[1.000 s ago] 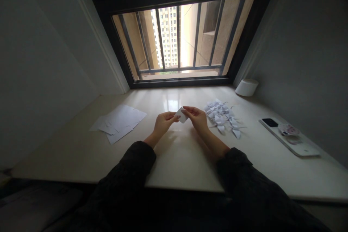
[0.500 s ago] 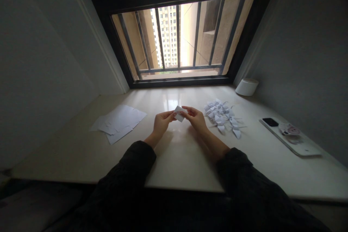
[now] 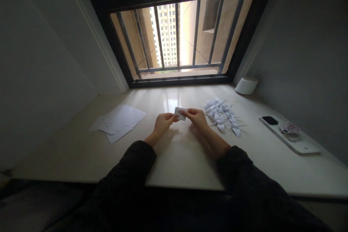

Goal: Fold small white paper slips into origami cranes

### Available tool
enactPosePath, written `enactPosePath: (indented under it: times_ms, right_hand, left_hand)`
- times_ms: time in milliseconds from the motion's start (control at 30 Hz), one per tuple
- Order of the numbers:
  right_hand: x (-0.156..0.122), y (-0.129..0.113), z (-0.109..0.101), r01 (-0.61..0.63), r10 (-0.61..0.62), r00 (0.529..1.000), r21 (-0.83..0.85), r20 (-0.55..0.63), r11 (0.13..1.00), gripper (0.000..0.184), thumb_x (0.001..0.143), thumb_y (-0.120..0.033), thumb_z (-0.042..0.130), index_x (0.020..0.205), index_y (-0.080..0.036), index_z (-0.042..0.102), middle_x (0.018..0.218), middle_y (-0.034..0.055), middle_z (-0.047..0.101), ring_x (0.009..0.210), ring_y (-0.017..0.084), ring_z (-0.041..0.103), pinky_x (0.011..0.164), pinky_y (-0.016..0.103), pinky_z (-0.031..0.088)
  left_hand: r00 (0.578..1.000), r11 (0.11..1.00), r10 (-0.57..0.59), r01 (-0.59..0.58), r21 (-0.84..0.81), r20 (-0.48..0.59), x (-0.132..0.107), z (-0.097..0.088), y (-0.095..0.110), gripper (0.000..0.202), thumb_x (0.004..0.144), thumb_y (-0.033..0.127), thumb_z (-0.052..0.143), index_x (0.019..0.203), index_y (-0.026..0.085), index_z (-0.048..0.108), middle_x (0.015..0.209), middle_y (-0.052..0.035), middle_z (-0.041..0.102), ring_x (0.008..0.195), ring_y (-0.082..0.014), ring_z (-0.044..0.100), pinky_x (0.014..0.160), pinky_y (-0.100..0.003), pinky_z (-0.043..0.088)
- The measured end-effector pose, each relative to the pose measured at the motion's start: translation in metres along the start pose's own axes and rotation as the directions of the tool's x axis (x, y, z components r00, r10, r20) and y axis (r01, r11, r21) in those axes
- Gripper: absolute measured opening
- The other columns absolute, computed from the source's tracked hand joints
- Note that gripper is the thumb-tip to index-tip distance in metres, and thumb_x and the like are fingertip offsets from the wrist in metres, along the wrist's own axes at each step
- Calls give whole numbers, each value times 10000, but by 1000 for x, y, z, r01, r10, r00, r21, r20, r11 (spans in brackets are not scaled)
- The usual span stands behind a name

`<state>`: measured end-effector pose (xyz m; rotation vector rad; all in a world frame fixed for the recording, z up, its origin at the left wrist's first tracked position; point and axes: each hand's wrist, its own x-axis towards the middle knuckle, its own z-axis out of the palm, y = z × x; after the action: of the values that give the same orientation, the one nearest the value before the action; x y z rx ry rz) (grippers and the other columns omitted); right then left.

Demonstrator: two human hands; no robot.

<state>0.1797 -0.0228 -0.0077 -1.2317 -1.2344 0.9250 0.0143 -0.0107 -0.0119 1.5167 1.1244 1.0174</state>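
Here, left hand (image 3: 162, 123) and right hand (image 3: 198, 119) pinch one paper (image 3: 178, 110). Slipping rightward could scatter folded pieces (image 3: 218, 119) at three o'clock.

1 small, squarish white paper (image 3: 177, 110) is held slightly tilted between fingers (image 3: 172, 118).

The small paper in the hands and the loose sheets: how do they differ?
The small paper is held between the left hand and right hand; the loose sheets lie on the counter. The small paper looks compact; the loose sheets look larger and overlap. Both look white.
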Motion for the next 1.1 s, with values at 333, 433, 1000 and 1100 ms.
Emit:
enactPosePath:
  times_ms: [333,433,1000,1100]
  right_hand:
    - [6,12,1,-44,29,988,97,151,994,381,535,-493,775,713,-162,720,622,23,663,549,133,542,522,246,370]
    - [6,13,1,-84,70,985,79,161,993,387,538,-487,772,718,-148,727,604,29,663,546,132,535,528,250,369]
    - [8,11,-7,-106,104,987,14,124,994,380,534,-502,764,679,-153,730,583,22,649,560,131,513,540,256,350]
    - [7,7,-10,-98,96,986,8,134,995,375,553,-510,749,675,-156,734,584,22,653,572,138,519,557,264,355]
  left_hand:
    - [1000,1000,-23,23,10,8,-2,1,2,409,728,526,623,824,141,722,821,-133,726,797,-245,684,613,-283,460]
    - [1000,1000,-19,18,19,19,-3,1,3,412,723,524,629,836,139,719,812,-126,727,795,-240,685,614,-277,459]
    - [1000,999,4,-5,50,20,-4,3,8,349,728,451,647,831,127,725,777,-114,729,750,-224,687,617,-276,479]
    - [1000,999,10,-10,40,19,-3,3,8,340,723,444,652,832,131,726,775,-111,729,756,-227,687,623,-283,485]
